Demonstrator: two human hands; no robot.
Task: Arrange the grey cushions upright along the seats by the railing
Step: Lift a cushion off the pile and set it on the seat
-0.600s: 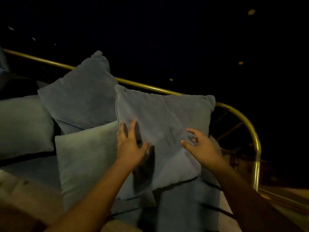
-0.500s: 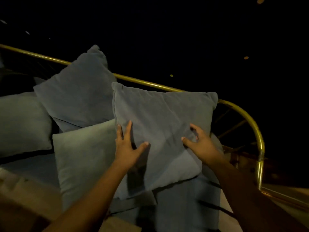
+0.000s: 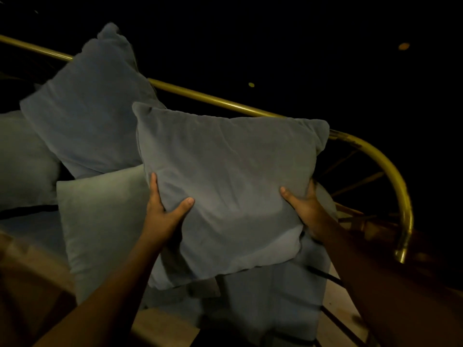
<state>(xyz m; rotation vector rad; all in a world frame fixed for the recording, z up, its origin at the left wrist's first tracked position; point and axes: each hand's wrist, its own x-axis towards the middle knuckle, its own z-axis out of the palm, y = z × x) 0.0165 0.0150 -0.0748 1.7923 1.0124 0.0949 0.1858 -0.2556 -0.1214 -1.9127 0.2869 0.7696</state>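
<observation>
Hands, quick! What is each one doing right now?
Left hand: closed on the left edge of the front cushion, holding it.
Right hand: closed on the same cushion's right edge, fingers tucked behind it.

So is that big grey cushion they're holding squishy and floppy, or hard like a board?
Probably squishy: the held cushion dents and wrinkles where the left hand and right hand squeeze its sides. It looks light for its size, since both hands seem to hold it up just by the edges. It likely sags a bit, so it may need the railing behind it.
</observation>
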